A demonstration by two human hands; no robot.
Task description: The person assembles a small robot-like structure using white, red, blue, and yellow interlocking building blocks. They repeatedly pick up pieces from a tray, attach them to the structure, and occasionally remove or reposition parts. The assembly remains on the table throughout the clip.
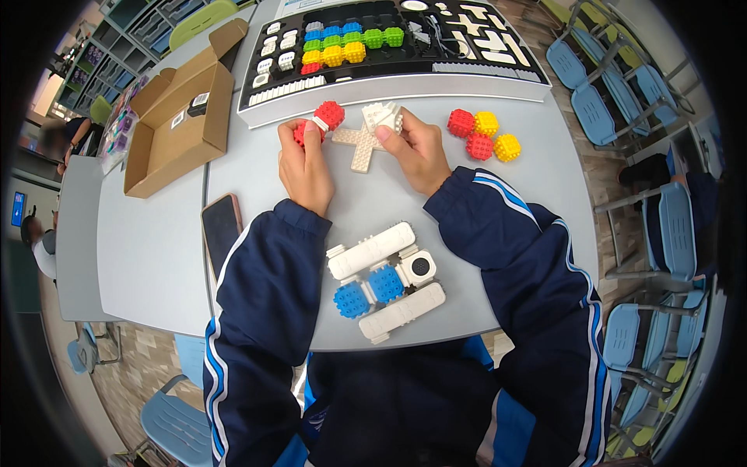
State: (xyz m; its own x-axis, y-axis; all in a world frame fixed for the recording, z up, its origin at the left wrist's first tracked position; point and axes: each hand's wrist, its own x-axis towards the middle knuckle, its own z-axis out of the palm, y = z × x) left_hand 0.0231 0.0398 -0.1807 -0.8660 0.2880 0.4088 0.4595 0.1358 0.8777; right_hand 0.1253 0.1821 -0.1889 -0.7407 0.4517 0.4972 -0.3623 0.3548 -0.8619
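My left hand (306,163) is closed on a pair of studded red blocks (330,114), which a short white connector joins. In my right hand (416,152), thumb and fingers grip a white building piece (381,117) with a studded, flat-armed white part (356,144) pointing down and left from it. The two held pieces are close together but apart. Nearer me on the table lies an assembly of two blue studded blocks (385,283), a white cube with a round black face (421,266) and two long white side bars (403,310).
Loose red and yellow blocks (506,147) lie right of my hands. Behind them is a kit tray (393,92) of coloured blocks and white parts. An open cardboard box (148,163) and a phone (222,226) are at left. Blue chairs (665,226) stand at right.
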